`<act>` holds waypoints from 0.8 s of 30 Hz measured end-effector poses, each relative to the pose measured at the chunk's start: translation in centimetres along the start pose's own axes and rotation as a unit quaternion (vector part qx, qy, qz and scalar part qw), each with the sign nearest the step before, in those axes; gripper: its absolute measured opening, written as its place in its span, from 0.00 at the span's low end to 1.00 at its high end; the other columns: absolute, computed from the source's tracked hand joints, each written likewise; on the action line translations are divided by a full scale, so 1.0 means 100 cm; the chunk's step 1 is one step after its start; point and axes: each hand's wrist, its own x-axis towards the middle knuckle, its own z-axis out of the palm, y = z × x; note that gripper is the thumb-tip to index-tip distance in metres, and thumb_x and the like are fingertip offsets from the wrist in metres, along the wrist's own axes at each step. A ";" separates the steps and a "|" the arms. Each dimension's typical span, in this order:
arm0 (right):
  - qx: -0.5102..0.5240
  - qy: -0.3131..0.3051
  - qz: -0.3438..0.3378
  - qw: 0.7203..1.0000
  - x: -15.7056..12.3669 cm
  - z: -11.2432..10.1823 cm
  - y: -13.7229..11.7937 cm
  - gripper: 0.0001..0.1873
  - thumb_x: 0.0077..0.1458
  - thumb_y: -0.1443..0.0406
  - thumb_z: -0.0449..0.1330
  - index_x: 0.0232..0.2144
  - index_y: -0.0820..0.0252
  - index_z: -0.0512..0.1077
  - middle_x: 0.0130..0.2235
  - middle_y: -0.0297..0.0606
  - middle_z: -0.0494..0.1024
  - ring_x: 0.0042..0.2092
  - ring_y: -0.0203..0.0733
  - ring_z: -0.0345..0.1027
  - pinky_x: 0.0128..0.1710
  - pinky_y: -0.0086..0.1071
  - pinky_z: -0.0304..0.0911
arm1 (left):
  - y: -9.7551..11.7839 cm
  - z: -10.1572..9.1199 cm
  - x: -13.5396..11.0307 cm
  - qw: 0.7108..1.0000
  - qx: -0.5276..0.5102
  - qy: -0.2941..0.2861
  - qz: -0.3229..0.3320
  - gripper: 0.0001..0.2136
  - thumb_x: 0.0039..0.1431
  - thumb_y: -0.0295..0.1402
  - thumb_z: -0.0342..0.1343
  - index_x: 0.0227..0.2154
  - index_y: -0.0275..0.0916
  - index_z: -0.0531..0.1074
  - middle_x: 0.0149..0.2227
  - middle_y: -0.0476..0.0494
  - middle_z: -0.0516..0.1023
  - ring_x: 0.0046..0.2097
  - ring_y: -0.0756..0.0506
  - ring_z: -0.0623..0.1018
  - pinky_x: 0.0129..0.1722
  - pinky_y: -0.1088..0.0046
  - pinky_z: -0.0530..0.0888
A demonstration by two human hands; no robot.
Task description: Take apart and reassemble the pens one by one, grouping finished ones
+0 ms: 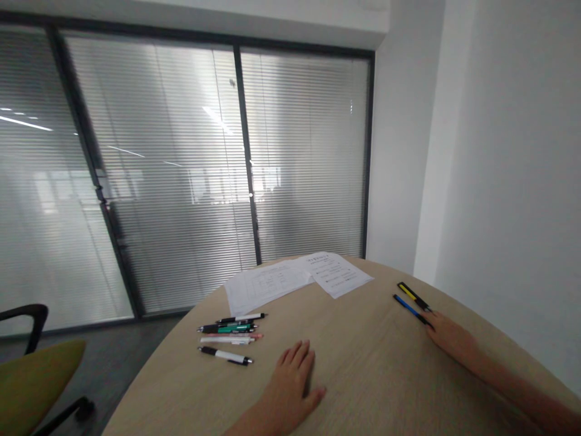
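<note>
My left hand lies palm down on the wooden table, fingers stretched out and thumb apart, holding nothing. To its upper left is a loose group of pens: a white-and-black pen nearest, a white pen, a green-and-black pen, and another white-and-black pen farthest. On the right side, my right hand has its fingers closed at the near end of a blue pen lying on the table. A slim black-and-yellow item lies beside that pen, its near end close to my fingertips; its exact kind is unclear.
Two printed paper sheets overlap near the far edge of the round table. A chair with a yellow-green seat stands at the left. Behind the table are glass panels with blinds; a white wall is at the right.
</note>
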 end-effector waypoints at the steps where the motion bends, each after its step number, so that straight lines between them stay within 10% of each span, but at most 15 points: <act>1: 0.006 0.003 -0.001 1.000 -0.002 -0.001 0.001 0.19 0.48 0.70 0.45 0.40 0.59 0.69 0.42 0.46 0.73 0.42 0.48 0.68 0.43 0.40 0.61 | 0.000 0.001 0.000 1.000 0.000 0.002 0.001 0.29 0.53 0.46 0.45 0.55 0.35 0.55 0.59 0.36 0.51 0.59 0.39 0.52 0.56 0.57 0.52; 24: -0.003 0.050 0.013 0.999 0.019 0.006 -0.003 0.14 0.50 0.71 0.46 0.36 0.64 0.70 0.40 0.48 0.74 0.42 0.47 0.66 0.45 0.36 0.58 | -0.003 0.001 0.002 1.000 0.020 0.001 0.004 0.28 0.54 0.47 0.43 0.55 0.34 0.55 0.59 0.36 0.51 0.59 0.39 0.52 0.56 0.57 0.53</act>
